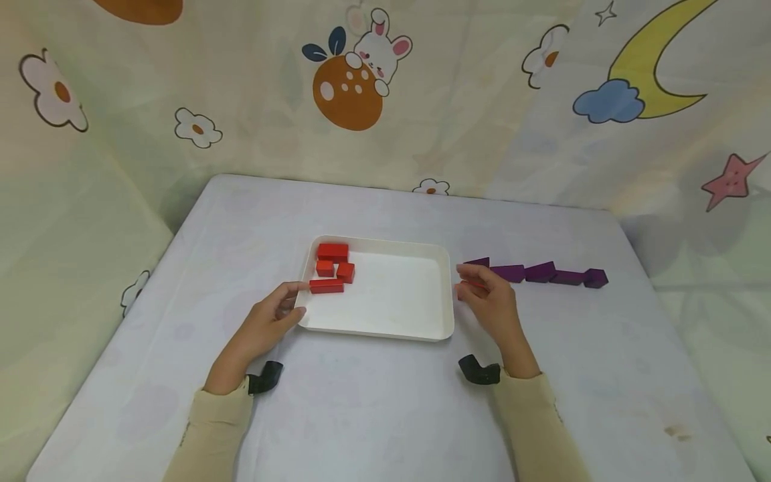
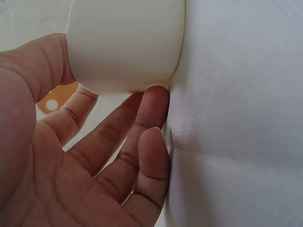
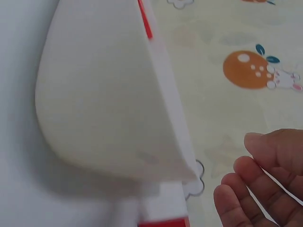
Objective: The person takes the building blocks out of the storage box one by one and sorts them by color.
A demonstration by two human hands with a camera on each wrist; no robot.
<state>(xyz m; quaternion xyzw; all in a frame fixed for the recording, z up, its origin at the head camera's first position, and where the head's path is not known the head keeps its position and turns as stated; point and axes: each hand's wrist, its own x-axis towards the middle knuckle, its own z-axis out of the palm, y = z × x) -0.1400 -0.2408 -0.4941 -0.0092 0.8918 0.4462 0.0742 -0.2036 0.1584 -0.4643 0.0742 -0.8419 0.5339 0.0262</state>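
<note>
Cream fabric (image 1: 470,87) printed with cartoon shapes is hung behind a table covered with white cloth (image 1: 361,402). At the left, one end of a shallow white rectangular tray (image 1: 391,288) is gripped by the left hand (image 1: 265,325), its thumb and fingers bent about the edge. Just inside that end, a slim red rectangular bar (image 1: 326,286) is laid with its long axis running left to right; beyond it are set two small red cubes (image 1: 346,272) and a larger red oblong block (image 1: 333,252). The tray's right half is left bare. Just past its right wall, the right hand (image 1: 494,304) is held over the table, with fingers loosely bent and nothing seen in them. A red block (image 3: 163,223) is placed below those fingertips, outside the tray and close to its wall, so the tray lies to its left and the right hand is much the nearer one. Its long axis cannot be told, being mostly covered. Farther right, a row of purple angular blocks (image 1: 567,278) is strung out rightward, its near end partly hidden behind the right hand.
</note>
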